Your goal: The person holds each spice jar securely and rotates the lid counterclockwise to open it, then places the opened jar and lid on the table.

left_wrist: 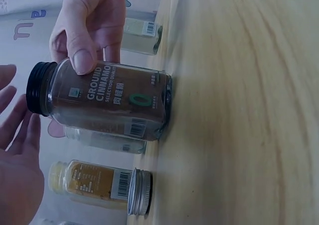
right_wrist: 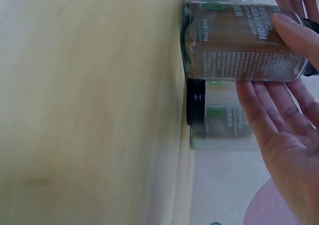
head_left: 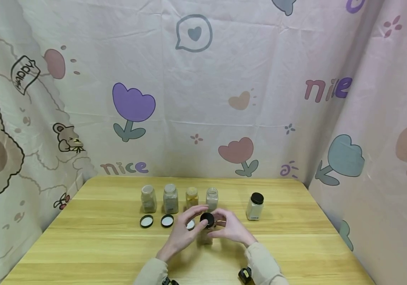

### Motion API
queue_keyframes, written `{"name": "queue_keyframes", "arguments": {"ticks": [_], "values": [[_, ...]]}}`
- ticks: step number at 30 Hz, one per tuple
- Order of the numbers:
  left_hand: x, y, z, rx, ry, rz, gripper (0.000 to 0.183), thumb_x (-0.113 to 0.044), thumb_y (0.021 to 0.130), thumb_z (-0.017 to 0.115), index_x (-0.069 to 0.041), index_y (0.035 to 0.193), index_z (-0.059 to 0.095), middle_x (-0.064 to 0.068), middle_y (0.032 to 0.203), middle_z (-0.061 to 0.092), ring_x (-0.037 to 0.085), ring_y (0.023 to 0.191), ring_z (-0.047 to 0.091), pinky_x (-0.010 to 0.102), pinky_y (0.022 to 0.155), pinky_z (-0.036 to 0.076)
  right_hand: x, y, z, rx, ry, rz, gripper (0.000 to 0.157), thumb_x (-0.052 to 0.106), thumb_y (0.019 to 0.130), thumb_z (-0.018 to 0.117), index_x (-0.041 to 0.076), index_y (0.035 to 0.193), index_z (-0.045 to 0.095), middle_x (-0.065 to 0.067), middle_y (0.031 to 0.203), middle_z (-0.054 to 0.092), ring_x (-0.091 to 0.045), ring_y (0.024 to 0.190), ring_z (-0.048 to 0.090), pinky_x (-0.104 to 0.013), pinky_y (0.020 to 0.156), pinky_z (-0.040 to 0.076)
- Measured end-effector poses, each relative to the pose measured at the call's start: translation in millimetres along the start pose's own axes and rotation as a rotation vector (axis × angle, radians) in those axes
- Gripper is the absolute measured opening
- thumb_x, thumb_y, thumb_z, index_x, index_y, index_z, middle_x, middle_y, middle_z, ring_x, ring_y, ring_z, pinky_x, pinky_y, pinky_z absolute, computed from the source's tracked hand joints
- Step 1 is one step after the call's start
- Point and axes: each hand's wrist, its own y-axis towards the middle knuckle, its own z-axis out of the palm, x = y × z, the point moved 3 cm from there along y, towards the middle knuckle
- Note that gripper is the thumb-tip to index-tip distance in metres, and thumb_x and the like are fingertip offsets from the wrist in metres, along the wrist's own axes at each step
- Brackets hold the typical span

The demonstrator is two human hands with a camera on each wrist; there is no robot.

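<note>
A clear jar of ground cinnamon with a black lid is upright between the two hands, its base at the tabletop. My right hand grips the jar body, thumb across its label side and fingers behind it in the right wrist view. Around the lid lies my left hand, its fingers beside the lid and its thumb apart from it in the left wrist view. Behind the hands stand a lidless jar of yellow powder and a lidless jar of pale contents. A loose lid lies beside the left hand.
Two more lidless jars, one greyish and one at the far left, stand in the same back row. Loose lids lie before them. A white-filled jar with a black lid stands at the right. A printed curtain hangs behind the table.
</note>
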Motion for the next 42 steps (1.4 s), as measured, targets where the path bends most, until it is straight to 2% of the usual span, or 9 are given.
{"name": "queue_keyframes", "arguments": {"ticks": [4,7,15,21,30,36,42], "values": [[0.1,0.7,0.1,0.047,0.036,-0.03,0.034,-0.01,0.094,0.07,-0.003,0.128,0.065,0.012,0.13,0.069,0.024,0.121,0.066,0.029,0.105,0.056,-0.5,1.9,1.8,-0.01,0.01,0.013,0.047,0.009,0.077,0.086,0.002,0.117,0.063,-0.015,0.111,0.07,-0.011,0.1,0.068,-0.025,0.098,0.059],[1.5,0.4,1.0,0.058,0.083,-0.04,0.036,-0.013,0.094,0.072,-0.007,0.128,0.066,0.008,0.13,0.069,0.025,0.121,0.065,0.031,0.104,0.056,-1.4,2.9,3.3,-0.01,0.036,0.018,0.047,0.007,0.077,0.085,0.001,0.117,0.062,-0.017,0.111,0.07,-0.01,0.1,0.067,-0.026,0.098,0.059],[3.7,0.4,3.3,0.087,0.147,-0.068,0.037,-0.014,0.094,0.071,-0.008,0.13,0.065,0.01,0.131,0.068,0.03,0.122,0.064,0.038,0.105,0.055,-6.4,5.0,5.8,-0.007,0.087,0.005,0.046,0.003,0.076,0.085,-0.001,0.115,0.061,-0.019,0.11,0.068,-0.01,0.098,0.066,-0.019,0.095,0.057],[1.8,3.0,3.2,0.127,0.182,-0.105,0.038,-0.013,0.092,0.072,-0.008,0.129,0.065,0.01,0.128,0.069,0.028,0.121,0.063,0.04,0.103,0.056,-7.0,5.8,5.9,-0.017,0.082,0.007,0.045,0.002,0.076,0.085,-0.001,0.113,0.06,-0.016,0.11,0.067,-0.013,0.098,0.065,-0.019,0.095,0.056],[-0.8,7.8,2.3,0.143,0.218,-0.095,0.037,-0.01,0.088,0.074,-0.007,0.123,0.065,0.009,0.121,0.071,0.027,0.113,0.066,0.041,0.098,0.058,-5.1,6.4,5.6,-0.027,0.089,0.01,0.046,0.0,0.075,0.085,-0.001,0.115,0.06,-0.017,0.11,0.067,-0.015,0.098,0.065,-0.019,0.094,0.057],[-1.1,7.3,2.3,0.117,0.226,-0.07,0.031,-0.012,0.087,0.075,-0.007,0.117,0.066,0.007,0.115,0.072,0.027,0.106,0.066,0.039,0.092,0.058,-5.2,6.1,5.8,-0.03,0.091,0.015,0.044,0.001,0.076,0.085,-0.001,0.113,0.061,-0.017,0.109,0.068,-0.014,0.098,0.065,-0.02,0.095,0.057],[-2.4,5.6,4.7,0.095,0.252,-0.038,0.031,-0.008,0.083,0.077,-0.008,0.112,0.067,0.005,0.111,0.073,0.024,0.105,0.066,0.035,0.091,0.057,-4.8,4.2,6.4,-0.031,0.107,0.014,0.044,0.002,0.076,0.085,-0.002,0.113,0.061,-0.018,0.107,0.068,-0.008,0.095,0.065,-0.021,0.095,0.057]]}}
